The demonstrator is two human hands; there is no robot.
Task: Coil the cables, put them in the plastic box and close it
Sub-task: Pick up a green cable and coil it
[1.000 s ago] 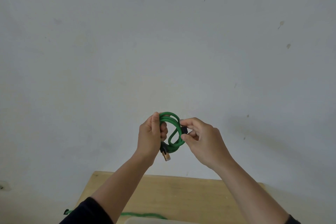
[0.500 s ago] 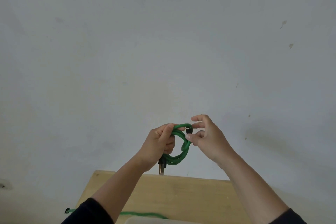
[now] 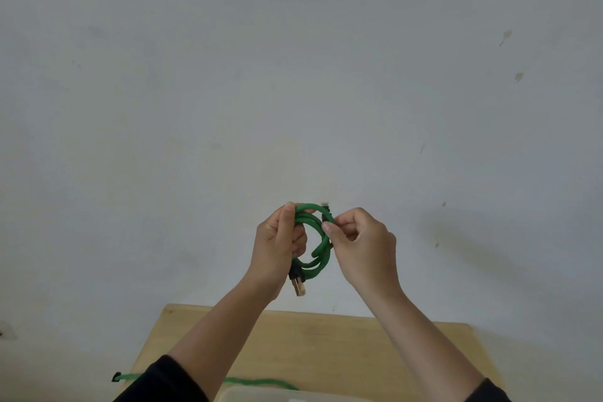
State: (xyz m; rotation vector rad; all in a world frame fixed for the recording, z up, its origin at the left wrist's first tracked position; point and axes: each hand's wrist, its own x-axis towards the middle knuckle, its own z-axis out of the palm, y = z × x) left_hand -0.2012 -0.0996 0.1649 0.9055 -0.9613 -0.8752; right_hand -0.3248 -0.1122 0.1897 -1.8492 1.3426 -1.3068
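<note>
A green cable (image 3: 316,243) is wound into a small coil, held up in front of the wall above the table. My left hand (image 3: 279,243) grips the coil's left side; a gold plug (image 3: 299,287) hangs below it. My right hand (image 3: 360,246) pinches the coil's right side, where the other end, with a black plug (image 3: 326,209), sticks up. A second green cable (image 3: 257,382) lies on the wooden table (image 3: 326,346), partly behind my left arm. The translucent plastic box (image 3: 293,396) shows only its top edge at the bottom of the view.
The table's far edge meets a pale wall (image 3: 293,91). The second cable's black end (image 3: 115,376) hangs off the table's left edge.
Both hands have turned the coil and shifted slightly right. The right hand's fingers closed around the coil's right side, and the gold plug swung back into clear view below the left hand.
</note>
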